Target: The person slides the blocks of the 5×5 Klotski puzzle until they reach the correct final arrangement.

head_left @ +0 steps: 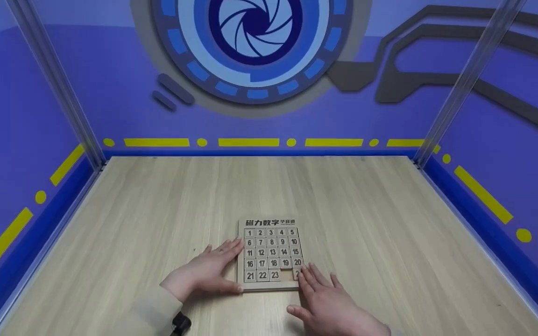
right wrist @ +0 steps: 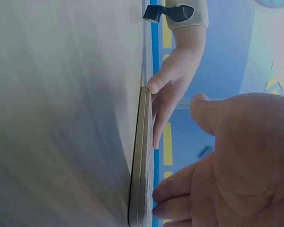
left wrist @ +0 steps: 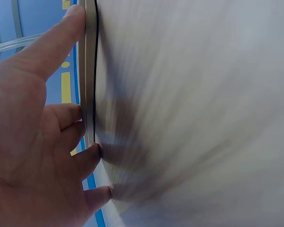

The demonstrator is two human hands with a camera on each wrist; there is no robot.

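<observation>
A wooden number slide puzzle [head_left: 271, 256] lies flat on the table, its numbered tiles in rows under a printed heading. In the bottom row an empty slot [head_left: 287, 276] shows between tile 23 [head_left: 275, 275] and a tile mostly hidden by fingers. My left hand [head_left: 210, 270] touches the board's left edge, the thumb at the lower left corner. In the left wrist view its fingertips meet the board's side [left wrist: 89, 71]. My right hand [head_left: 327, 298] lies at the lower right with straight fingers, fingertips over that partly covered tile, thumb apart from the board.
The light wood table [head_left: 367, 210] extends around the board. Blue-purple panels [head_left: 269, 126] with yellow markings stand at the back and sides, with clear corner posts [head_left: 465, 84]. A black band [head_left: 181, 323] sits at the left wrist.
</observation>
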